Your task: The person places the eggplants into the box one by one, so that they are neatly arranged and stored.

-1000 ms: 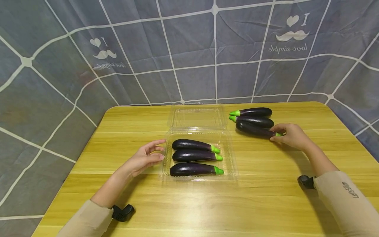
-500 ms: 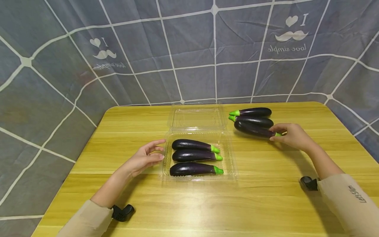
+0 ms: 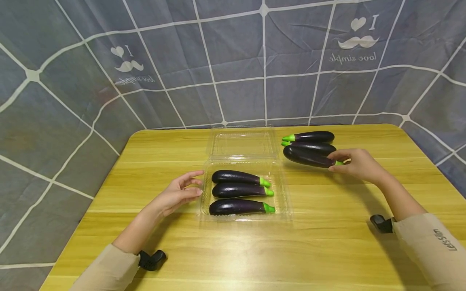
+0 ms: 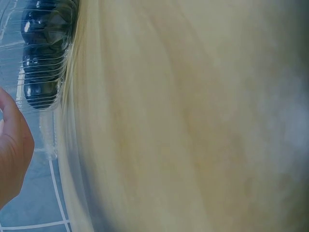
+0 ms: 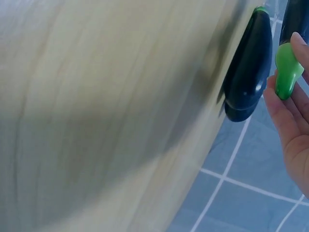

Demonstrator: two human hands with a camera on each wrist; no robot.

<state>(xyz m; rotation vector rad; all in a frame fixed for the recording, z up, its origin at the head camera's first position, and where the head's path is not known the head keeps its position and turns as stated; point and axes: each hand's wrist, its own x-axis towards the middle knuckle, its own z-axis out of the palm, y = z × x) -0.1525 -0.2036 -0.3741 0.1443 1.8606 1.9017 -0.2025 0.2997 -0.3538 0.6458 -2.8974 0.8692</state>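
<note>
Blackish eggplants [image 3: 307, 157], green stems [image 3: 269, 208], yellow grained table [image 3: 247, 250], grey backdrop [image 3: 240, 52], perhaps bluish, white-lined

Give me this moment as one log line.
right hand: pinches eggplant near green stem | left hand: beside clear container, holding nothing | lid: folded back | inside container: three eggplants | table: two more eggplants

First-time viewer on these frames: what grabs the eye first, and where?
Three glossy dark eggplants with bright green stems, side by side in an open clear box in the middle of the wooden table. Next, the eggplant in the grip of the right hand, held near its green end, in front of two more eggplants at the back right. Behind hangs a grey cloth with white mustache prints.
</note>
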